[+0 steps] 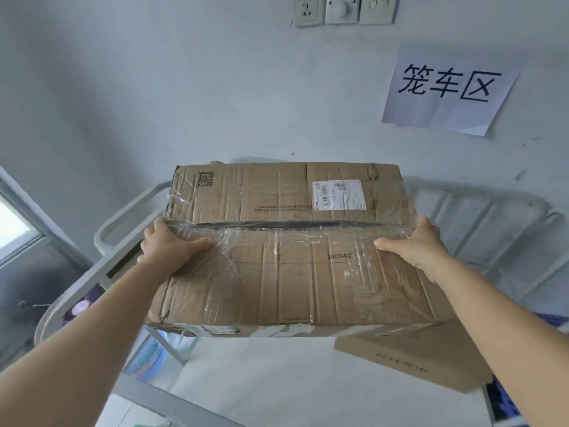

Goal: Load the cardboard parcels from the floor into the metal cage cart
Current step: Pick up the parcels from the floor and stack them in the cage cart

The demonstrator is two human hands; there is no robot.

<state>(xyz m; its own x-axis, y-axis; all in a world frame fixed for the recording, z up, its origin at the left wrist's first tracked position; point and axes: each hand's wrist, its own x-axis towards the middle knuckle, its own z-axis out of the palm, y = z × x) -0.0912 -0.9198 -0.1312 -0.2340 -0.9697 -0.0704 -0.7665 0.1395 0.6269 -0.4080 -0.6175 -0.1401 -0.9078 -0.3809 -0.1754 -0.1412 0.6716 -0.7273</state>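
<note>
Above the metal cage cart [129,208]: one taped cardboard parcel [286,260], held aloft; left hand [169,245] and right hand [415,245] grip its side edges, thumbs on top. Second parcel [409,362] lies below.

I see the big taped brown cardboard parcel [283,251] filling the middle above the white metal cage cart [129,211]. Its rails close the left, far and right sides. A flat cardboard box [409,362] takes the cart's near right corner; the white floor of the cart [261,380] lies open beside it.
</note>
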